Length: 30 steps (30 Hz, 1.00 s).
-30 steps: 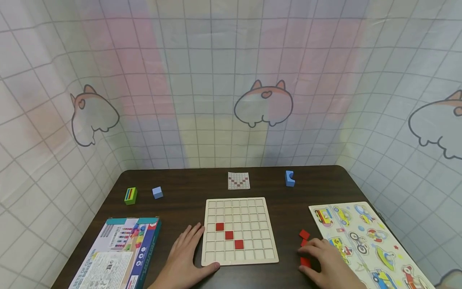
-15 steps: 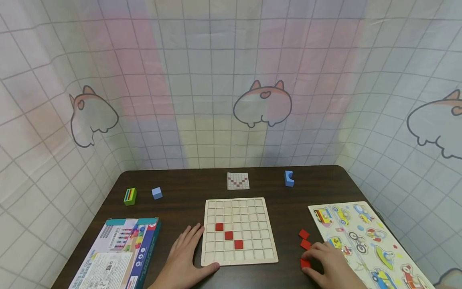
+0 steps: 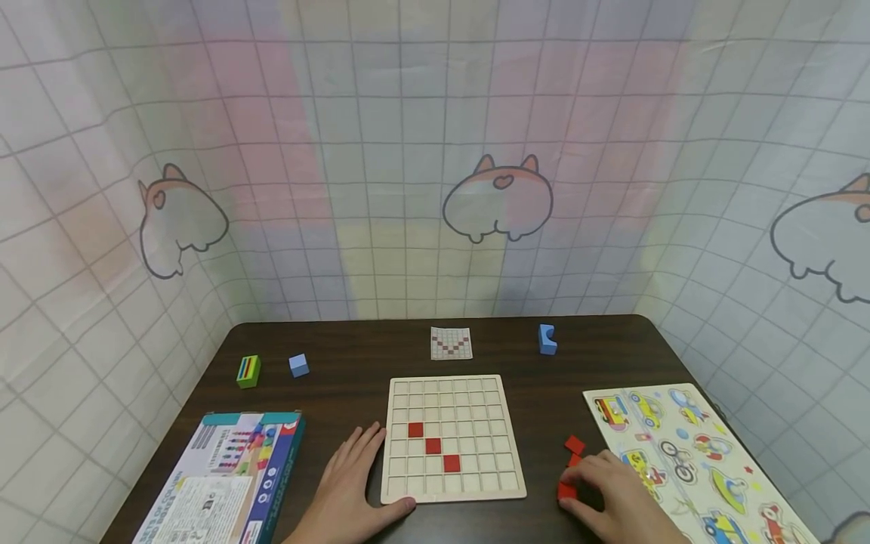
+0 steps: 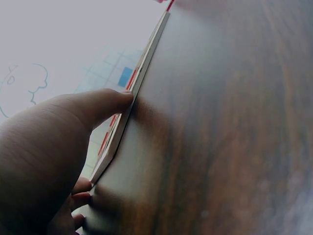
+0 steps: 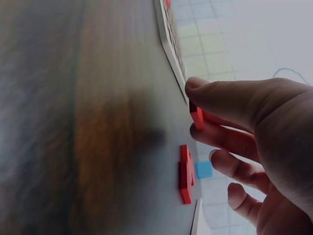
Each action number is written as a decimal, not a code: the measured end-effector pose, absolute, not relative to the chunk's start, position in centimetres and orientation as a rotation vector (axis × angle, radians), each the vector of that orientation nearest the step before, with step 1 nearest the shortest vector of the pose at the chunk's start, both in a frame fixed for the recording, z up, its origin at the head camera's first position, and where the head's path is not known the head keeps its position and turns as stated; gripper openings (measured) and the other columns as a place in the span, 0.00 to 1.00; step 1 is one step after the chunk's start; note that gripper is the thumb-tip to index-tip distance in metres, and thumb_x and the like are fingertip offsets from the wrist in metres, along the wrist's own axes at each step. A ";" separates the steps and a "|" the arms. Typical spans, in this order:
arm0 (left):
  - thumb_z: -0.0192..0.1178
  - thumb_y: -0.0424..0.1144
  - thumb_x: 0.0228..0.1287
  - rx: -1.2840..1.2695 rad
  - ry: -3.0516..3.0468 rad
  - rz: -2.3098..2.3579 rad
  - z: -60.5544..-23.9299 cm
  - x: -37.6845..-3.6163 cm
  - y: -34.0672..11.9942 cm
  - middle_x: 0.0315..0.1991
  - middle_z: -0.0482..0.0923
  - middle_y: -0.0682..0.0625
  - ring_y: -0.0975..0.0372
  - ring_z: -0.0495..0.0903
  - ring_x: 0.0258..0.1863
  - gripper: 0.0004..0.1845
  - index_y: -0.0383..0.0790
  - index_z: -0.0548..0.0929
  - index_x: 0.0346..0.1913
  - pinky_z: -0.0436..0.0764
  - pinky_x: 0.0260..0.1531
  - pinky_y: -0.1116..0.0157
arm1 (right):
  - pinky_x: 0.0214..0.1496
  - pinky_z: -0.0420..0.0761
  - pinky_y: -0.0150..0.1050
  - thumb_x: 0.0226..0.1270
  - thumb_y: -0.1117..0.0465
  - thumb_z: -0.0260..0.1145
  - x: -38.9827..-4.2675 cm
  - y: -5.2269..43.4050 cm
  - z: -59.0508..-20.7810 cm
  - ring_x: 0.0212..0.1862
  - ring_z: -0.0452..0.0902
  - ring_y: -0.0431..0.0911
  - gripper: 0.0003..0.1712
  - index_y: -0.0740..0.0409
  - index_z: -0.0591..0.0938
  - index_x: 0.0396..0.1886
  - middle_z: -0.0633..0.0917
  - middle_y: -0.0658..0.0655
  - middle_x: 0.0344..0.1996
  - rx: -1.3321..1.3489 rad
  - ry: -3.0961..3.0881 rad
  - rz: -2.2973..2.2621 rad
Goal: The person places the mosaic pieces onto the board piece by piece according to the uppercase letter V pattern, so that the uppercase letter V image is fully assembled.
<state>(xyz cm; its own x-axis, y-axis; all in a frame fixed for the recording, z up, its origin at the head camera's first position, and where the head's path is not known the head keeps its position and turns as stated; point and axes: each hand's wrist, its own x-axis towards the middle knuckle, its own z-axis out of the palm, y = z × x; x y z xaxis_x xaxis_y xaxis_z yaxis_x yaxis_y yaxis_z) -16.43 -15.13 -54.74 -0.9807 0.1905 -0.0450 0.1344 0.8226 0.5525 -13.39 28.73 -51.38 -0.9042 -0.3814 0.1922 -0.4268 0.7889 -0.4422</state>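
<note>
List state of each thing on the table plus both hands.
Grid board: flat, three red tiles seated diagonally.
Red tile: pinched, lifted.
Loose red tiles: flat on table.
Left hand: flat, thumb against board edge.
Right hand: pinching tile.
Box: closed, flat.

Colourful box (image 3: 224, 476): cut off by the head view's lower edge at 7 o'clock; print too small to be read. Vehicle puzzle board (image 3: 686, 453): lower corner cut off at 5 o'clock. Red tile (image 3: 567, 491): partly hidden beneath the right hand (image 3: 612, 495). Pattern card (image 3: 451, 343): detail too small. Both wrists are cut off.
</note>
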 end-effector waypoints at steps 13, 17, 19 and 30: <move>0.68 0.87 0.51 0.258 2.905 0.866 -54.6 -16.3 -15.1 0.90 0.60 0.46 0.41 0.53 0.90 0.69 0.50 0.64 0.89 0.55 0.84 0.27 | 0.49 0.79 0.39 0.68 0.49 0.84 -14.6 25.6 -50.8 0.46 0.74 0.30 0.10 0.33 0.90 0.44 0.84 0.27 0.40 0.683 -2.742 0.730; 0.68 0.87 0.51 0.260 2.907 0.862 -54.6 -16.3 -15.1 0.90 0.60 0.47 0.41 0.53 0.90 0.69 0.50 0.64 0.89 0.55 0.84 0.27 | 0.51 0.78 0.40 0.69 0.49 0.83 -15.2 24.6 -50.6 0.46 0.73 0.30 0.10 0.34 0.91 0.45 0.85 0.28 0.43 0.688 -2.766 0.740; 0.68 0.87 0.51 0.260 2.907 0.861 -54.6 -16.3 -15.1 0.90 0.60 0.47 0.41 0.53 0.91 0.69 0.51 0.64 0.89 0.55 0.84 0.27 | 0.53 0.78 0.42 0.69 0.49 0.84 -15.5 24.0 -50.6 0.47 0.73 0.30 0.10 0.34 0.91 0.46 0.86 0.27 0.43 0.702 -2.765 0.741; 0.69 0.87 0.49 0.236 2.873 0.881 -54.5 -16.4 -15.0 0.90 0.60 0.46 0.40 0.52 0.91 0.70 0.51 0.63 0.89 0.54 0.84 0.26 | 0.54 0.83 0.40 0.70 0.51 0.82 -17.2 21.1 -50.1 0.49 0.76 0.36 0.09 0.39 0.92 0.47 0.89 0.33 0.46 0.781 -2.762 0.812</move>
